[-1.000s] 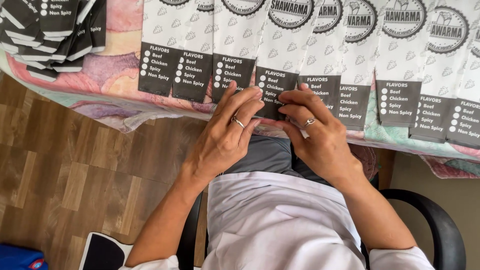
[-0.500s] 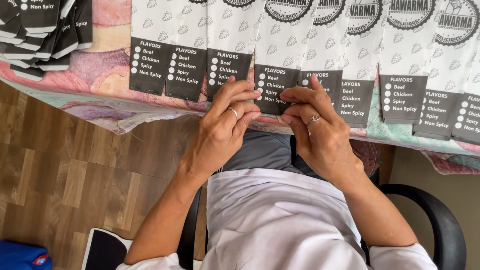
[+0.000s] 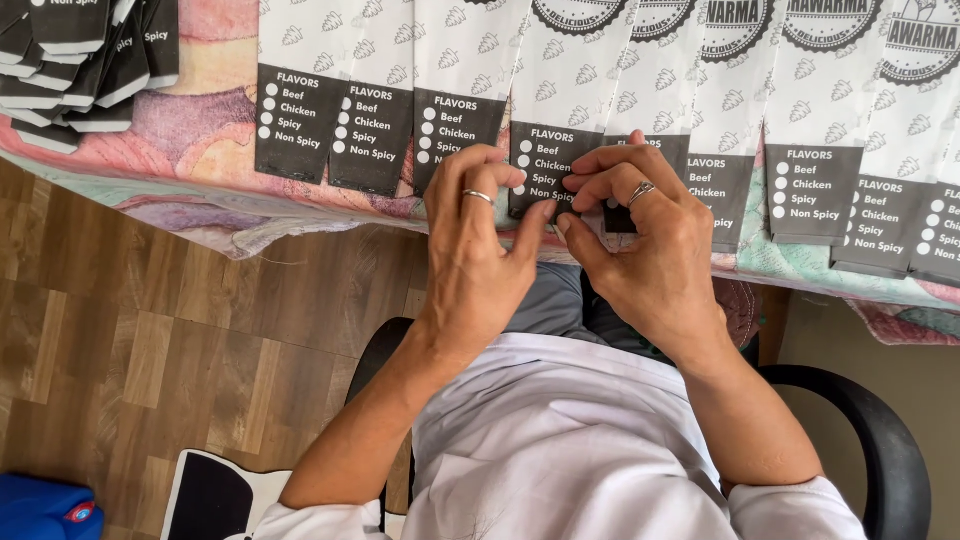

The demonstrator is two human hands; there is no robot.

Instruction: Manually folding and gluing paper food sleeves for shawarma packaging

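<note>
A row of white paper bags (image 3: 470,50) with black printed ends lies overlapping along the table's near edge. My left hand (image 3: 480,260) and my right hand (image 3: 645,240) meet at the black end of one middle bag (image 3: 545,160). The thumbs and fingertips of both hands pinch its lower edge, and the fingers hide part of it. Each hand wears a ring. The neighbouring bag ends (image 3: 370,140) to the left and those to the right (image 3: 810,195) lie flat and untouched.
A stack of folded bags (image 3: 70,60) sits at the table's far left on the colourful cloth (image 3: 190,120). I sit in a black chair (image 3: 880,440). On the wooden floor (image 3: 150,330) lie a blue object (image 3: 40,510) and a black-and-white item (image 3: 215,495).
Both hands have gone from lying flat on the bag ends to curling their fingers and pinching one black end between them. The hands drew closer together.
</note>
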